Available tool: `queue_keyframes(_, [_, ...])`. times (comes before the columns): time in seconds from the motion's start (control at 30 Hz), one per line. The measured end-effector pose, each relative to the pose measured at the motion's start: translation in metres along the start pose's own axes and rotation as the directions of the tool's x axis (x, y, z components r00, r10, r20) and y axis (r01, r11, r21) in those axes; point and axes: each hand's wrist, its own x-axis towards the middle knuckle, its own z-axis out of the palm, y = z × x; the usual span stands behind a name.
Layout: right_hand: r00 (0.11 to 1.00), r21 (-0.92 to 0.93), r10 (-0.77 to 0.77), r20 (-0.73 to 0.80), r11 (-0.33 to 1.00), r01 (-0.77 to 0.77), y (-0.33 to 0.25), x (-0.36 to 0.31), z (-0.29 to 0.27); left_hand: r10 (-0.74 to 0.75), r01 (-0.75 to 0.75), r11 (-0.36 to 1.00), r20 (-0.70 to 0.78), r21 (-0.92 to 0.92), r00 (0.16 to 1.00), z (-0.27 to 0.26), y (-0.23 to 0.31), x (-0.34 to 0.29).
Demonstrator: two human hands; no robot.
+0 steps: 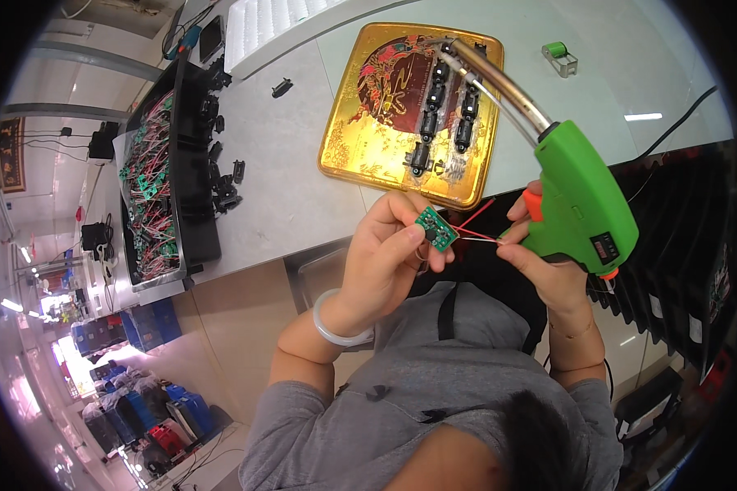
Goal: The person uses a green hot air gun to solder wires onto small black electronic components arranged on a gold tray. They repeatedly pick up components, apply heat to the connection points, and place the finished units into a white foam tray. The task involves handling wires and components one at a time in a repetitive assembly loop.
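Between the thumb and fingers of my left hand [391, 250] is a small green circuit board [436, 228] with dark components and thin red and white wires [473, 233] running off it. My right hand [540, 262] grips a green soldering gun [585, 196] with an orange trigger, and its thumb and fingertip pinch the end of a wire. The gun's metal barrel points up and left, its tip over a gold tin lid [368, 155]. Two rows of small black parts [428, 123] sit on that lid, apart from both hands.
At the left, a black bin [190, 180] holds many wired green boards. Loose black parts [225, 184] lie beside it, and one more [282, 87] lies farther off. A white foam tray [278, 29] is at the back, a green solder spool [558, 56] at back right. A black cable [671, 127] crosses the right edge.
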Motion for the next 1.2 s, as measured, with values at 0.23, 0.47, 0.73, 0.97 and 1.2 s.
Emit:
queue_keyframes(0.23, [0.994, 0.039, -0.018, -0.112, 0.999, 0.023, -0.007, 0.009, -0.005, -0.298, 0.300, 0.954, 0.071, -0.017, 0.952, -0.001, 0.011, -0.001])
queue_keyframes(0.47, [0.999, -0.042, -0.013, -0.051, 0.999, 0.011, 0.004, 0.010, -0.001, -0.400, 0.372, 0.916, 0.265, 0.150, 0.877, 0.006, 0.017, -0.007])
queue_keyframes(0.73, [0.994, 0.112, 0.095, -0.058, 0.990, -0.088, 0.006, 0.005, 0.008, -0.043, -0.106, 0.845, 0.263, 0.525, 0.964, 0.004, 0.009, -0.016])
queue_keyframes(0.97, [0.993, 0.123, -0.082, -0.079, 0.988, 0.092, 0.003, -0.002, 0.007, 0.227, -0.385, 0.658, 0.317, 0.647, 0.921, -0.001, 0.002, -0.017])
queue_keyframes(1.2, [0.996, 0.322, 0.050, 0.069, 0.944, -0.070, -0.011, -0.007, 0.010, 0.333, -0.643, 0.336, 0.551, 0.688, 0.765, -0.002, -0.001, -0.004])
